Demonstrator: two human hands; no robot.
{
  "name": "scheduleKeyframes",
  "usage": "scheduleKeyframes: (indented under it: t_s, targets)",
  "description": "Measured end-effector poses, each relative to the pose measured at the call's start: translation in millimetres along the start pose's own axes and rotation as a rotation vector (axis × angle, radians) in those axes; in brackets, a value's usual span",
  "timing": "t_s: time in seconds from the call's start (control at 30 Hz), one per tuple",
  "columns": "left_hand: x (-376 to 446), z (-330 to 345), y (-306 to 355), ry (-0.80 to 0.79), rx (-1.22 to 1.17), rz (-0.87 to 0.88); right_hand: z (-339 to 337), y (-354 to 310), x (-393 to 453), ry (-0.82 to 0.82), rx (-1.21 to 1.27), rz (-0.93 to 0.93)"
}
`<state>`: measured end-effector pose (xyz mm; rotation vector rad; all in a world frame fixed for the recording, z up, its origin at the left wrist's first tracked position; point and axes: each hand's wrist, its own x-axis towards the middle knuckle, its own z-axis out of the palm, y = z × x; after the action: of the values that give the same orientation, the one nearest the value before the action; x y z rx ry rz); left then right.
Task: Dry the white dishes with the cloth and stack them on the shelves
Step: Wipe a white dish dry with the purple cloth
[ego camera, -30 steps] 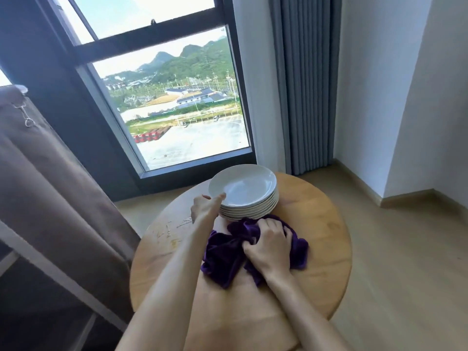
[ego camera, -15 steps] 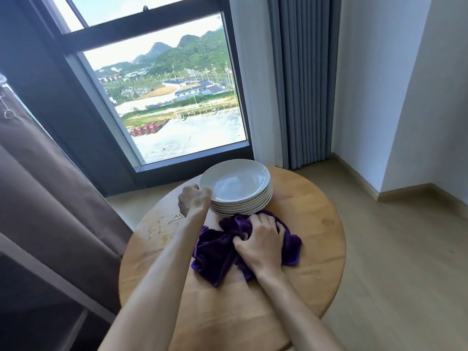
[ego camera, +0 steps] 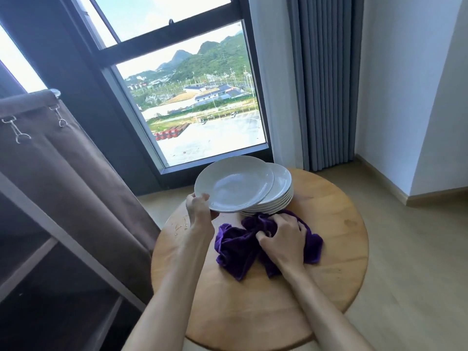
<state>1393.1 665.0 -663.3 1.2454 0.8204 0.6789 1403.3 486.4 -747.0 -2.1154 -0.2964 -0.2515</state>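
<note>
A stack of white plates (ego camera: 279,196) stands at the far side of a round wooden table (ego camera: 334,249). My left hand (ego camera: 198,206) grips the near-left rim of the top white plate (ego camera: 235,184), which is lifted and shifted left off the stack. Just in front of the stack lies a crumpled purple cloth (ego camera: 238,247). My right hand (ego camera: 283,236) is on it with fingers curled into the fabric, gripping it.
A shelf unit (ego camera: 58,262) with a brown fabric cover (ego camera: 65,168) stands to the left of the table. A large window (ego camera: 197,110) and grey curtain (ego camera: 326,79) are behind. Wooden floor (ego camera: 417,262) lies to the right.
My left hand closed on the top plate's rim, then raised it and slid it left off the stack. My right hand stayed gripping the cloth. The camera tilted up.
</note>
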Motion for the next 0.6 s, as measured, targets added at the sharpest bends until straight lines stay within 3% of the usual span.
scheduleKeyframes:
  t_s: [0.13, 0.23, 0.37, 0.47, 0.6]
  targets:
    - [-35, -44, -12, 0.063, -0.320, -0.099, -13, -5, -3, 0.020, 0.229, 0.086]
    - [-58, -72, -22, 0.081, -0.402, -0.043, -26, -15, 1, 0.028, 0.429, 0.303]
    - [-79, -102, -33, 0.089, -0.416, -0.015, -51, -39, 14, 0.160, 0.733, 0.619]
    - [-88, -116, -42, 0.059, -0.393, -0.052, -74, -71, 18, 0.199, 0.866, 0.592]
    - [-112, -116, -51, 0.085, -0.463, -0.062, -90, -134, 4, 0.096, 0.902, 0.338]
